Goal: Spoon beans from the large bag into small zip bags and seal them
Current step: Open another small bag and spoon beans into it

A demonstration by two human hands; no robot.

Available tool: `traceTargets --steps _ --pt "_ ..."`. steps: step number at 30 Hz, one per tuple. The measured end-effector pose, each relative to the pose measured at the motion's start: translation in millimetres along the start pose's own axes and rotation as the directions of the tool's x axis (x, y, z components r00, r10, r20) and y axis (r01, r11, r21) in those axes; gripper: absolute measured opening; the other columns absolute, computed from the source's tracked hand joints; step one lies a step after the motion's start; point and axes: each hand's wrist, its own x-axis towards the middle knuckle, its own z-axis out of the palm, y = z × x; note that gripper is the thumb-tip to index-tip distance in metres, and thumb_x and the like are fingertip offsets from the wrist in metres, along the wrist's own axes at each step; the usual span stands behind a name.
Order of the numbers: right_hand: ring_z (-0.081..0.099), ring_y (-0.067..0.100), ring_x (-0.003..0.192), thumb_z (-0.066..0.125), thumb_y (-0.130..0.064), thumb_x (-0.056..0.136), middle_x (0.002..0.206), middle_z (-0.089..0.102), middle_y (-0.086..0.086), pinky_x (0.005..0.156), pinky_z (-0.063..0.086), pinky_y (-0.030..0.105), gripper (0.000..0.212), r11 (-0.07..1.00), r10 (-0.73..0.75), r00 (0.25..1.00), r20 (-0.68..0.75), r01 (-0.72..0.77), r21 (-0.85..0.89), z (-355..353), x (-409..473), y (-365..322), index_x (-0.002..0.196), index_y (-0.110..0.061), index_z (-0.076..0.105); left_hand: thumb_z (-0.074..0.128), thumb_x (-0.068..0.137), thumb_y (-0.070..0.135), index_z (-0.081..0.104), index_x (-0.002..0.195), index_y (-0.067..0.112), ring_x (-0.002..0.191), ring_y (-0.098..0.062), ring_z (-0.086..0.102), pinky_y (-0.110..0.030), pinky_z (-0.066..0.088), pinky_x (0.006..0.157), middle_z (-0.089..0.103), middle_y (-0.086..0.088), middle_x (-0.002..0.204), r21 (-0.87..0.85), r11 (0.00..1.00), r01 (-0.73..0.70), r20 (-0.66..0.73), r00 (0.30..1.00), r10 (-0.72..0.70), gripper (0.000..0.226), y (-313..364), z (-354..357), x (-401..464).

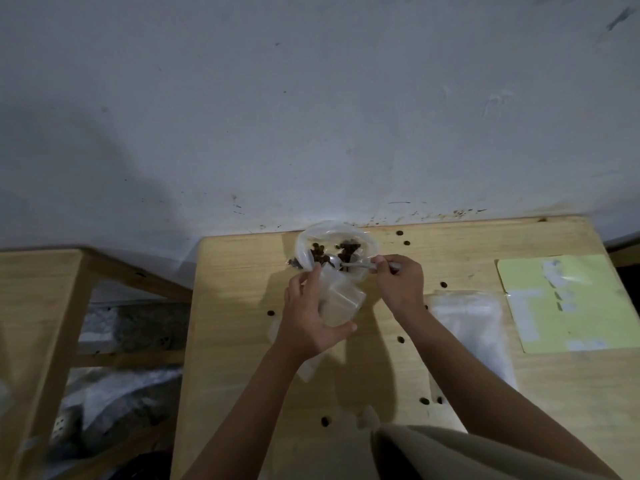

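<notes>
Head view, and the spoon (349,264) is right at centre frame, its bowl dipped among the beans (332,256) in the big bag (334,239), which sits open against the wall at the far edge of the table (242,341). Handle runs roughly left-right across the picture, bowl pointing left, handle end tucked into the right hand (398,282), whose fingers are curled tight around it. Just below and left of the spoon, the left hand (308,320) pinches a small zip bag (341,303), thumb under and fingers over, with its mouth tilted up toward the big bag's opening (whether the mouth is actually held open, I cannot tell). That small bag looks empty from here, its long axis running from lower left to upper right.

So, progress: I'd call this a scooping step, with filling and sealing of this bag all to come. No filled, sealed bag shows plainly anywhere. Right of the hands lies a flat stack of clear bags (465,317), apparently spares waiting their turn, and further right a pale green sheet (568,303).

Stray beans are dotted over the tabletop, several near the bottom of the frame. Another clear plastic piece (306,370) pokes out under the left wrist; what it holds, if anything, is hidden.
</notes>
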Motion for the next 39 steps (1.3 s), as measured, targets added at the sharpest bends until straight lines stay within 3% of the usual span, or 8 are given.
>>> traceTargets --steps 6,12,19,27,31,35,39 --pt "0.059 0.012 0.067 0.060 -0.019 0.090 0.073 0.067 0.005 0.060 0.043 0.020 0.017 0.995 0.045 0.999 0.008 -0.046 0.086 15.6 -8.4 -5.1 0.086 -0.007 0.072 0.084 0.061 0.044 0.021 0.147 0.024 0.125 -0.010 0.018 -0.028 0.030 0.098 0.017 0.004 0.140 0.004 1.000 0.021 0.003 1.000 -0.021 0.109 -1.5 -0.5 2.5" --pt "0.062 0.015 0.076 0.067 -0.019 0.086 0.084 0.070 0.008 0.062 0.044 0.020 0.015 0.926 0.242 0.966 0.088 -0.257 0.276 21.1 -5.1 -7.2 0.090 -0.006 0.073 0.076 0.055 0.054 0.021 0.148 0.022 0.119 -0.005 0.017 -0.025 0.027 0.096 0.018 0.006 0.138 -0.001 1.000 0.002 0.017 1.000 -0.002 0.113 -1.9 -2.6 -0.8" --pt "0.047 0.011 0.062 0.062 -0.024 0.089 0.084 0.069 0.008 0.061 0.039 0.027 0.020 0.881 0.300 0.952 0.059 -0.300 0.366 3.9 -4.3 -3.4 0.071 -0.022 0.072 0.075 0.052 0.059 0.022 0.148 0.023 0.120 -0.006 0.018 -0.029 0.032 0.099 0.016 0.015 0.132 -0.005 1.000 0.017 -0.007 1.000 -0.017 0.115 -4.3 -2.4 -2.7" --pt "0.043 0.010 0.056 0.059 -0.019 0.092 0.074 0.063 0.002 0.049 0.038 0.025 0.015 0.896 0.118 0.992 0.040 -0.124 0.427 -49.8 -21.8 -20.0 0.086 -0.014 0.072 0.084 0.061 0.044 0.014 0.150 0.024 0.130 -0.013 0.019 -0.027 0.031 0.103 0.014 0.013 0.136 -0.022 0.999 0.047 -0.031 0.998 -0.048 0.115 0.8 -6.6 -4.2" --pt "0.047 0.004 0.058 0.057 -0.016 0.092 0.075 0.065 0.000 0.053 0.041 0.026 0.016 0.909 -0.020 0.999 0.030 0.006 0.416 -76.0 -40.1 -25.1 0.085 -0.017 0.071 0.083 0.064 0.043 0.011 0.150 0.025 0.133 -0.011 0.014 -0.024 0.028 0.102 0.012 0.010 0.140 -0.030 1.000 0.001 -0.088 0.996 -0.004 0.114 13.1 -12.4 -6.6" --pt "0.051 0.012 0.063 0.057 -0.012 0.092 0.078 0.068 0.001 0.057 0.041 0.029 0.020 0.907 -0.170 0.985 -0.001 0.157 0.390 -89.7 -56.4 -24.0 0.079 -0.020 0.070 0.083 0.063 0.043 0.012 0.150 0.025 0.136 -0.014 0.014 -0.034 0.031 0.110 0.012 0.013 0.140 -0.032 0.998 -0.049 -0.122 0.992 0.045 0.113 25.3 -16.2 -11.5" --pt "0.058 -0.004 0.068 0.057 -0.012 0.092 0.082 0.069 -0.003 0.066 0.043 0.023 0.019 0.891 -0.202 0.977 -0.063 0.210 0.401 -88.5 -61.8 -26.0 0.079 -0.019 0.069 0.083 0.062 0.043 0.014 0.149 0.026 0.132 -0.013 0.017 -0.036 0.036 0.107 0.014 0.013 0.138 0.020 0.997 -0.069 -0.148 0.986 0.071 0.112 31.5 -15.8 -17.1"
